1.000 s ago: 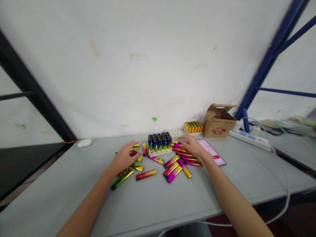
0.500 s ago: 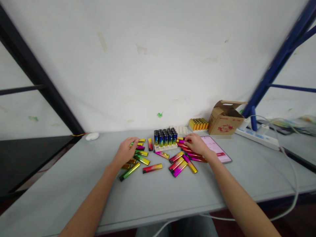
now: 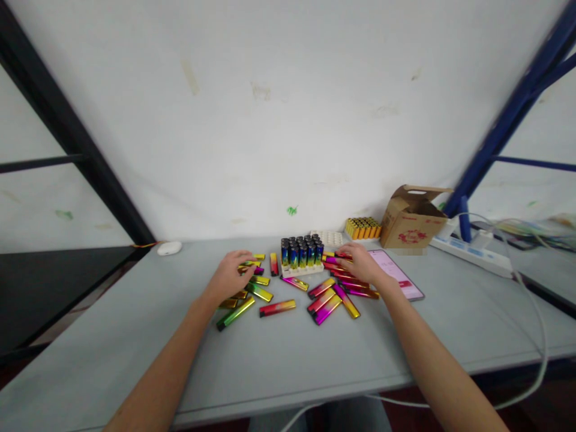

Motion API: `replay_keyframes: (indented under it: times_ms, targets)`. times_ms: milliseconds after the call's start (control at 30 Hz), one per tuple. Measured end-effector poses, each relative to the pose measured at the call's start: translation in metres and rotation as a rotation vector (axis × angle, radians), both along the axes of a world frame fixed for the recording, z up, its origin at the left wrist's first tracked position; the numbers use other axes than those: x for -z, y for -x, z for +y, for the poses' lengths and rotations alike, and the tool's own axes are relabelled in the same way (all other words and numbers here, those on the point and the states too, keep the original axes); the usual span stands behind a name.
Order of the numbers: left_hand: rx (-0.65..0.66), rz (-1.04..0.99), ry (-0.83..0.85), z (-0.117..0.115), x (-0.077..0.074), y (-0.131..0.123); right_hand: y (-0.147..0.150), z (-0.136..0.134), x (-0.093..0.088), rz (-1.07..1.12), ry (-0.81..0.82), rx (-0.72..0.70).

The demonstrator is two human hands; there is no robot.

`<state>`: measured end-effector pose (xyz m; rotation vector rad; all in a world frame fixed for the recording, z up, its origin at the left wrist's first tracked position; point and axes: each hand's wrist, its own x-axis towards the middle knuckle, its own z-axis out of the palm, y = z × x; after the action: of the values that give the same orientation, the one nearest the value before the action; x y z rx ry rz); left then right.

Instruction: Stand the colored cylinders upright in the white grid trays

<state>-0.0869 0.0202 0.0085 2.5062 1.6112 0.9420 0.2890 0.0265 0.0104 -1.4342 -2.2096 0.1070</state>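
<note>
On the grey table (image 3: 279, 360), shiny lighters (image 3: 278, 308) lie in two loose groups, with a few between. The left hand (image 3: 226, 277) bends over the left group, the right hand (image 3: 361, 264) over the other — the hands are well apart, and I cannot tell whether either grips a lighter. Between them, dark-topped cylinders (image 3: 303, 252) stand upright in a white tray (image 3: 302, 271). Behind are yellow cylinders (image 3: 363, 229) and a carton (image 3: 411, 225) — a phone (image 3: 402, 282) lies beside the right forearm.
</note>
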Motion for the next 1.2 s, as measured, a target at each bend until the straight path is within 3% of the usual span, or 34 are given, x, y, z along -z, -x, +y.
replay_keyframes:
  times_ms: [133,400,600,867,1033,1200]
  targets:
    - [0.074,0.101,0.012,-0.006,0.001,-0.008,0.008,-0.010,-0.013,0.058,0.040,-0.012]
    - [0.094,0.145,0.052,-0.008,0.007,-0.014,0.022,-0.026,-0.023,0.127,0.295,-0.246]
    - [0.110,0.110,0.046,-0.011,0.008,-0.019,0.038,-0.031,-0.021,0.038,0.257,-0.352]
    - [0.086,0.095,0.039,-0.013,0.006,-0.021,0.044,-0.032,-0.017,-0.007,0.261,-0.389]
    - [0.089,0.094,0.029,-0.013,0.008,-0.023,0.052,-0.037,-0.019,0.041,0.378,-0.446]
    - [0.081,0.066,0.022,-0.013,0.007,-0.024,0.056,-0.040,-0.022,0.191,0.370,-0.444]
